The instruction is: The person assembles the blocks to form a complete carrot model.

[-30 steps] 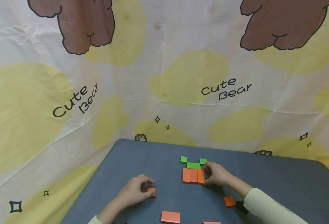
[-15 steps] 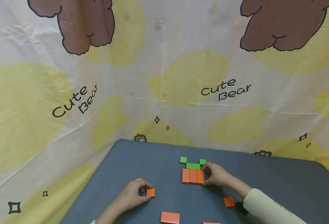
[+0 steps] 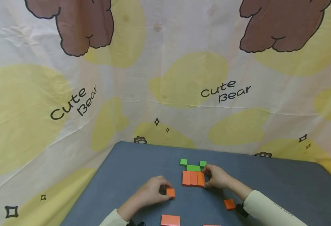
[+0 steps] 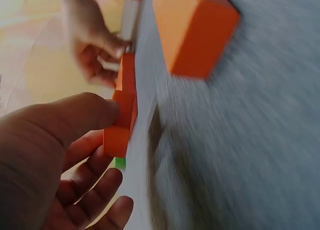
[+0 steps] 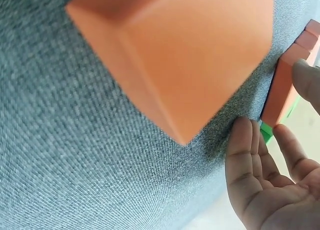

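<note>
On the far left I saw the cloth wall [image 3: 41,94] with yellow blobs, brown bear shapes and the words "Cute Bear". It stood behind the grey desk [image 3: 143,163].

Next came my left hand [image 3: 154,193], low on the desk. Its thumb and fingers were curled round a small orange block [image 3: 170,192] and pinched it. The block sat on the desk, a little to the left of the orange row. In the left wrist view the thumb [image 4: 75,120] lay on that same block [image 4: 120,125], and the picture was blurry.

Just below the left hand, near the bottom edge, lay a flat orange slab [image 3: 170,220] by itself.

In the middle I saw three orange blocks [image 3: 193,178] side by side, touching each other. Right above them sat a wide green block [image 3: 193,168], with a small green cube [image 3: 183,162] up at its left end and another small green cube [image 3: 203,163] at its right end.

My right hand [image 3: 217,177] was at the right side of the orange row. Its fingers were bent and its fingertips pressed against the row's right end block. In the right wrist view the fingers [image 5: 245,155] looked loose and spread, close to the block's side.

Further right, a small orange square [image 3: 229,204] lay alone on the desk, just beside my pale sleeve [image 3: 267,210].
</note>
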### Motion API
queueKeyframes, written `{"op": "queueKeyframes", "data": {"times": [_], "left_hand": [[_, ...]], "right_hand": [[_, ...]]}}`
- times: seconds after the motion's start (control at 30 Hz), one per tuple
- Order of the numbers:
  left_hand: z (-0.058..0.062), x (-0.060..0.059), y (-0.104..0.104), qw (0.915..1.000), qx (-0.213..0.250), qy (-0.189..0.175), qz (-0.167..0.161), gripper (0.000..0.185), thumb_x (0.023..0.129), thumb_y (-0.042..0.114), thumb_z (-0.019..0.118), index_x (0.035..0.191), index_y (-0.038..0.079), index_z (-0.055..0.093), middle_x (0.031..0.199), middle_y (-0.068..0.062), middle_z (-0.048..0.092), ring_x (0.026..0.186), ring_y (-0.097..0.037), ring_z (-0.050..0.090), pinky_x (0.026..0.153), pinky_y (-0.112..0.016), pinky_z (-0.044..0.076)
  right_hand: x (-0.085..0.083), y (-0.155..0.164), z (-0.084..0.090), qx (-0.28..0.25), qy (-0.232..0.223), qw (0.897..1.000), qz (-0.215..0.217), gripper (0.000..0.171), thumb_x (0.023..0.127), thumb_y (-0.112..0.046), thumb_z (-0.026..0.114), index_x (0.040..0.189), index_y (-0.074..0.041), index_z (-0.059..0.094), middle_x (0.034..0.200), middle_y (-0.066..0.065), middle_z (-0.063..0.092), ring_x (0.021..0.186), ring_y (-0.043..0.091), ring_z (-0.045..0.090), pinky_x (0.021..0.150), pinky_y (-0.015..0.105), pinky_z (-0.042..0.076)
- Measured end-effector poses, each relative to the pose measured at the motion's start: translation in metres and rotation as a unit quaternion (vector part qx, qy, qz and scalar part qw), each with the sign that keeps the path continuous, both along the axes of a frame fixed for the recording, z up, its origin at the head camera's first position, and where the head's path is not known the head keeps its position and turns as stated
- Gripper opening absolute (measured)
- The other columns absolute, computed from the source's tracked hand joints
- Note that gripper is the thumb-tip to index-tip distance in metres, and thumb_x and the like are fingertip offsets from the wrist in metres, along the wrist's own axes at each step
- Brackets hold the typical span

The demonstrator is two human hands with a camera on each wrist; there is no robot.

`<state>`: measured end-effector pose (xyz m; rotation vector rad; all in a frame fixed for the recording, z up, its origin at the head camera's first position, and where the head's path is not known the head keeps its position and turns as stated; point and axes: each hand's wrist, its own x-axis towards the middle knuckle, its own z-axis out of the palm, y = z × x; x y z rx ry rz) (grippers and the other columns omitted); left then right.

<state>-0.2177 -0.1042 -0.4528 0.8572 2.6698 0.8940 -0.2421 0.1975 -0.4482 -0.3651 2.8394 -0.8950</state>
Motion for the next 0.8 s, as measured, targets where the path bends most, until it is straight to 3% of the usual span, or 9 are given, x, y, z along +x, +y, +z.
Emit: {"op": "queueKeyframes", "data": {"times": [0.23,0.53,0.8], "left_hand": [[0.001,-0.008,0.038,0.9978,-0.03,0.029,-0.051,0.021,0.08,0.026,0.075,0.101,0.027,0.073,0.09,0.017,0.059,0.078,0.001,0.052,0.068,-0.018,0.046],[-0.004,-0.016,0.064,0.9939,-0.037,0.084,-0.062,0.024,0.08,0.026,0.076,0.104,0.025,0.073,0.096,0.015,0.063,0.086,0.001,0.056,0.076,-0.017,0.048],[-0.01,-0.022,0.071,0.9941,-0.04,0.083,-0.057,0.025,0.079,0.028,0.077,0.103,0.025,0.073,0.091,0.014,0.061,0.079,0.002,0.052,0.071,-0.017,0.046]], "right_hand": [[-0.001,0.0,-0.001,0.001,-0.008,1.0,-0.009,0.044,0.065,-0.008,0.088,0.101,-0.008,0.062,0.095,0.006,0.061,0.088,0.02,0.056,0.08,0.042,0.051],[-0.004,0.002,-0.002,-0.008,-0.013,1.0,0.002,0.044,0.064,-0.009,0.087,0.1,-0.006,0.062,0.094,0.005,0.061,0.087,0.019,0.056,0.081,0.043,0.051],[-0.005,0.003,-0.002,-0.008,-0.015,1.0,0.002,0.046,0.063,-0.008,0.088,0.101,-0.006,0.062,0.096,0.006,0.062,0.088,0.02,0.057,0.082,0.044,0.051]]}}
